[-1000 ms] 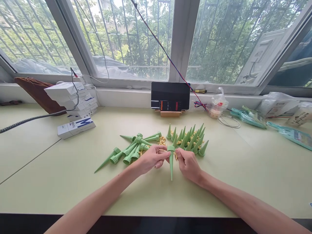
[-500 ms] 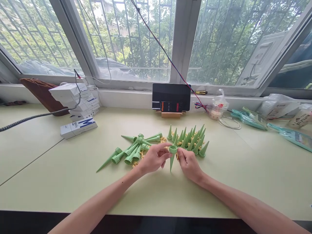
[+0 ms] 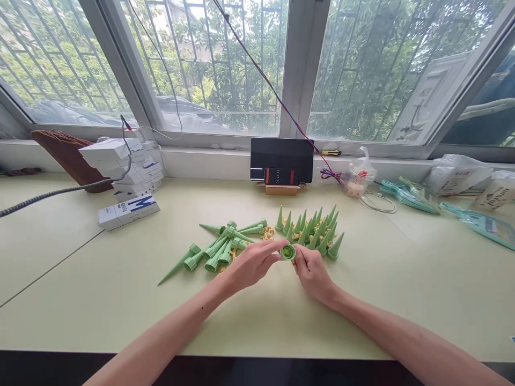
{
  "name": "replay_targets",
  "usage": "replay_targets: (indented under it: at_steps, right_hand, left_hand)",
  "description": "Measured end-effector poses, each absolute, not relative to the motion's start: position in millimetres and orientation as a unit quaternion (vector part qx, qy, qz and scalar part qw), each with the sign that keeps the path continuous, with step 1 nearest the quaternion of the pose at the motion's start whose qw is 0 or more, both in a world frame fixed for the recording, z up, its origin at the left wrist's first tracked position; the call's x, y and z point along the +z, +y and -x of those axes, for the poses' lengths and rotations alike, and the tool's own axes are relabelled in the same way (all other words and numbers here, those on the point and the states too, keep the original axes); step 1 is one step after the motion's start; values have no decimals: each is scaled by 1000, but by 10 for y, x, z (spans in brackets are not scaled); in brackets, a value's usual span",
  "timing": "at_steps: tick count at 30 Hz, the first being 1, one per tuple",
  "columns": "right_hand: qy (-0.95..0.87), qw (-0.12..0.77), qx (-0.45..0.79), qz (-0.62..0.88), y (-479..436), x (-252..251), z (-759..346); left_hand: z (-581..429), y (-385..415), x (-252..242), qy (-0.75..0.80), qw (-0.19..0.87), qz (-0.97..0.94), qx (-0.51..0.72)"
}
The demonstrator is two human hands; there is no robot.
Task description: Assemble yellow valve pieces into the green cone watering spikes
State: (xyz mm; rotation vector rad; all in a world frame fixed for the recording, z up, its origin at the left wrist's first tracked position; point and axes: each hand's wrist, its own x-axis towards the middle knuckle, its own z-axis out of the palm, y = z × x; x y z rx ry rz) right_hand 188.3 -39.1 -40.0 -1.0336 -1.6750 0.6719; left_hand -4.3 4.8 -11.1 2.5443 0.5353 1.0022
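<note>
Between my hands is a green plastic watering spike [image 3: 288,252], its round open threaded end facing me and its point out of sight. My left hand [image 3: 254,262] pinches it by the collar from the left. On the other side my right hand [image 3: 314,271] is closed in a pinch against the spike, with a bit of a small yellow plastic valve showing at its fingertips. Left of my hands lies a loose pile of green spikes [image 3: 217,247]. Behind them, several spikes [image 3: 316,230] stand point up in rows, with yellow pieces at their bases.
Small yellow pieces [image 3: 267,232] lie between the two groups. A phone [image 3: 278,176] leans on a dark tablet [image 3: 281,153] at the back. White boxes [image 3: 129,212] are at left; a plastic bag [image 3: 358,174] and teal-framed items [image 3: 410,195] sit at right.
The spike has tilted: before, its point hung downward below my fingers; now its open end faces me. Both hands have stayed nearly in place.
</note>
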Motion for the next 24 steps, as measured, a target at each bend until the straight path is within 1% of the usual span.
replay_targets:
  at_steps: [7,15,24]
  right_hand:
    - [-687,505,289,436,-395,-390,-1885]
    - [-685,508,281,440,-399,-382,-1884]
    - [-699,501,244,448,-408,-354,-1878]
  left_hand:
    - [-21,-22,-84,266,232,-869,347]
    - [-62,-82,-21,318,328,-821,342]
    - [-84,-96,14,342,545,-698,312]
